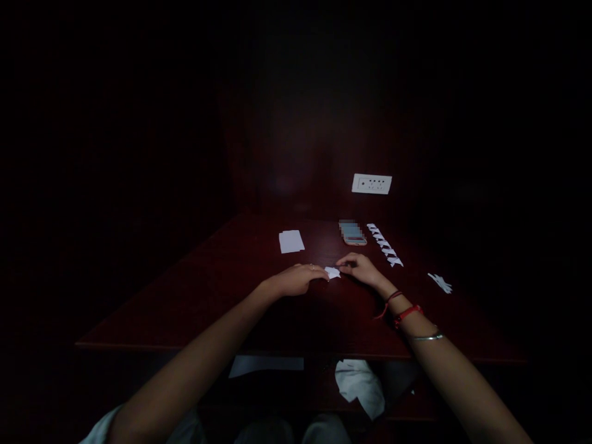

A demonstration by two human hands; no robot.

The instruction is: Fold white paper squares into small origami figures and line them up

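Paper (pixel 332 272): one white piece, on the table (pixel 208 290) between the hands. Left hand (pixel 296 280): fingers at its edge; grip, I cannot tell. Right hand (pixel 363 269): half-curled beside it, grip likewise unclear. Step, I judge: folding; next calls for steadying, creasing.

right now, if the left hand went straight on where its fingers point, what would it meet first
The small white paper piece, right at the fingertips of the left hand; contact seems likely, but the dim view makes depth hard to judge. Beyond it, the right hand would probably come next.
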